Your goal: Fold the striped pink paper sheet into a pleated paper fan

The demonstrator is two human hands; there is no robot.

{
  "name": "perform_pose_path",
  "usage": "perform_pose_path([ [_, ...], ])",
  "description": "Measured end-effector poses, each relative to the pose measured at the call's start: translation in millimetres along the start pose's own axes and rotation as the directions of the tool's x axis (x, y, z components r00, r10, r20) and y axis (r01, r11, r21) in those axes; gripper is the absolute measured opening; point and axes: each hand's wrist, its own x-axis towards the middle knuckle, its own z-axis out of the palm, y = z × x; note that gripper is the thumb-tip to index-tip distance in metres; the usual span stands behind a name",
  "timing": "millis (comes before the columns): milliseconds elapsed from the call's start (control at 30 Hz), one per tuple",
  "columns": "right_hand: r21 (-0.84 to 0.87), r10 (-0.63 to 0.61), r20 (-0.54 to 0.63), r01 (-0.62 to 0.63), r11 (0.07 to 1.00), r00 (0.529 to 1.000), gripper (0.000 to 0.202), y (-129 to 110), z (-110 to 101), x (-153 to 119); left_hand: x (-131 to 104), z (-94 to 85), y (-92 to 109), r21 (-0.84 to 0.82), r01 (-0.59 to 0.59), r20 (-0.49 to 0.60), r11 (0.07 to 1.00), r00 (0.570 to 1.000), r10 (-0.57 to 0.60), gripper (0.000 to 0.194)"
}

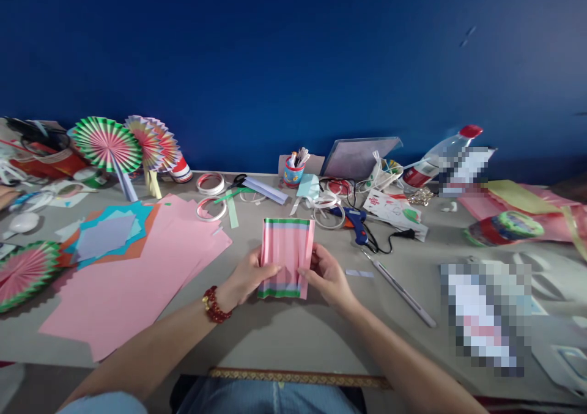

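Between my two hands is a creased pink paper (285, 249) with green and lilac bands along its top and bottom edges. It is raised a little off the grey table. My left hand (250, 274) grips its left side, thumb across the front. At the right side, my right hand (329, 276) pinches it with the thumb in front; the other fingers of both hands are partly hidden behind the paper. Close to my right hand lie a small pale strip (360, 273) and a slim craft knife (403, 292).
Pink sheets (123, 298) with smaller coloured papers (107, 236) cover the left side. Finished round paper fans (110, 145) stand behind them. Tape rolls (210, 184), a pen cup (294, 172), a blue glue gun (358, 221) and a plastic bottle (440, 157) line the back.
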Motion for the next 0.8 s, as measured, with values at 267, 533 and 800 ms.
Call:
perform_pose_path([
  [267, 0.038, -0.002, 0.023, 0.002, 0.999, 1.0, 0.049, 3, -2, 0, -1, -1.8, 10, -0.011, -0.007, 0.064, 1.0, 0.998, 0.008, 0.056],
  [533, 0.049, 0.02, 0.056, -0.023, 0.999, 0.998, 0.051, -4, 4, -1, -1, 1.5, 1, 0.037, 0.013, 0.009, 0.999, 1.0, -0.013, 0.057],
  [800, 0.067, 0.032, 0.053, -0.036, 0.997, 0.998, 0.052, -3, 0, 0, -1, -2.3, 2, -0.026, 0.025, 0.03, 0.999, 0.999, -0.024, 0.057],
])
